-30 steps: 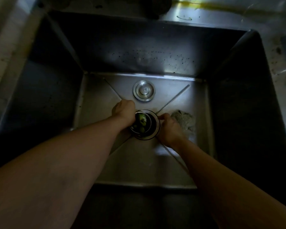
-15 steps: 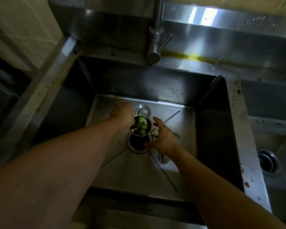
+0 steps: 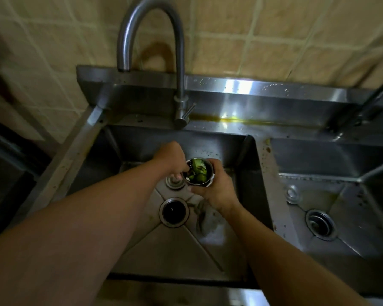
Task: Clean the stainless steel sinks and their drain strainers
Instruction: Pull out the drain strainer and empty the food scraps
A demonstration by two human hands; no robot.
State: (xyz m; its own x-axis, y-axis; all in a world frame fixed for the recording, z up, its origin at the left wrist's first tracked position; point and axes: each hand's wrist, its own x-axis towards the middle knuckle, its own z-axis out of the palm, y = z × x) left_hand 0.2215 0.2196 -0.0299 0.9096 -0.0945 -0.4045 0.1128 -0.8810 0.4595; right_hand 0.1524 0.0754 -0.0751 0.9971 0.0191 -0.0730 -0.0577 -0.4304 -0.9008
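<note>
Drain strainer (image 3: 199, 172) (full of green scraps) held above left sink (image 3: 142, 250), clear of open drain (image 3: 174, 212). Left hand (image 3: 171, 159) pinches rim, right hand (image 3: 217, 191) cups underside. Right sink (image 3: 352, 244) beside.

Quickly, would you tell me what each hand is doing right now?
Left hand: grips the strainer basket at its left rim.
Right hand: cups the same basket from below and the right.
</note>
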